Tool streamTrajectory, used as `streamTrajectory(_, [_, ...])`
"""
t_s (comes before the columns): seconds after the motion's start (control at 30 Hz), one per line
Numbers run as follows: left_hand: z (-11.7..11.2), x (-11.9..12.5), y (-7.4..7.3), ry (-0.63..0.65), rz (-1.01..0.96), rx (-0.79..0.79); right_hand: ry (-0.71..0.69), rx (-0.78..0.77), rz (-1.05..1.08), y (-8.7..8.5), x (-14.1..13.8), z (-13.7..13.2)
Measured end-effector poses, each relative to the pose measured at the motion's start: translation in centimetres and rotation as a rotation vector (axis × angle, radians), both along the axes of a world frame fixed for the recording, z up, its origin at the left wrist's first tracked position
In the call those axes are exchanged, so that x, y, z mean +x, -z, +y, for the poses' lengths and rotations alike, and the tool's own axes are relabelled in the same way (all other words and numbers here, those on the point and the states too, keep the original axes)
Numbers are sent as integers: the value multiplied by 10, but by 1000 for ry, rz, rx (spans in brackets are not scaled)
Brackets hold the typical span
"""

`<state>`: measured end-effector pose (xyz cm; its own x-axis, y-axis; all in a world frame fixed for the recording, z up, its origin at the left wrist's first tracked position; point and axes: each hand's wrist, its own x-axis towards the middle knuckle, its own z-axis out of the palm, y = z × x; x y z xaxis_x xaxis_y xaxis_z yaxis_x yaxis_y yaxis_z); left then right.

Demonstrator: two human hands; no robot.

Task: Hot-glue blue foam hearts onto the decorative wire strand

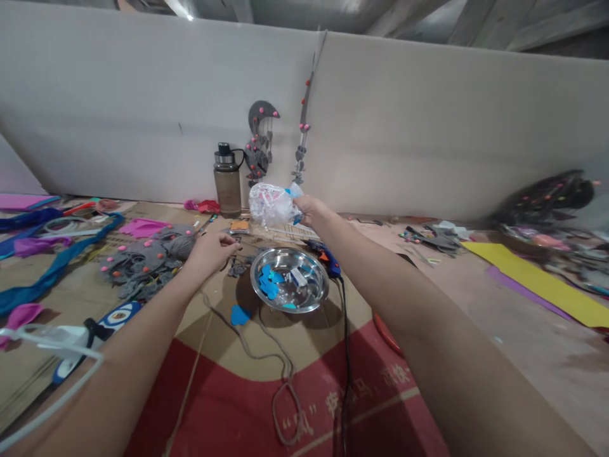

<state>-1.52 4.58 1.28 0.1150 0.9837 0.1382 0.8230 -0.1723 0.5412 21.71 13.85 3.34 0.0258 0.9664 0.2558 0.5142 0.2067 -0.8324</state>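
Observation:
My right hand [309, 209] grips a crumpled clear plastic bag [270, 206] with pink and blue bits showing in it, raised above the cardboard. My left hand [216, 247] is low over the cardboard, thumb and fingers pinched together; whatever is between them is too small to make out. Between my arms stands a shiny metal bowl [323, 293], holding blue felt shapes [269, 282] and a small white block [298, 277]. A blue felt piece [240, 315] lies left of the bowl. Grey cord [285, 362] trails in front of it.
A blue glue gun [330, 260] rests behind the bowl, its black cable running forward. A water bottle [228, 187] stands near the wall. Grey felt pieces with pink balls [147, 260] are heaped left. Yellow sheets [537, 279] lie right. Felt decorations [261, 139] hang on the wall.

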Motion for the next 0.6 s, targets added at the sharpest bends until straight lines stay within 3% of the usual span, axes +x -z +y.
streamTrajectory(0.2, [13, -11, 14, -22, -110, -12, 35, 64, -65, 1, -12, -7])
streamTrajectory(0.3, [17, -14, 20, -28, -143, 1, -20, 125, -233, 8, -32, -19])
streamTrajectory(0.37, [18, -15, 22, -31, -151, 10, -100, 91, -469, 16, -51, -27])
streamTrajectory(0.47, [16, -16, 21, -50, -138, 29, -187, -20, -574, 25, -74, -35])
streamTrajectory(0.6, [11, -12, 14, -67, -139, 53, -511, -37, -619, 10, -74, -39])
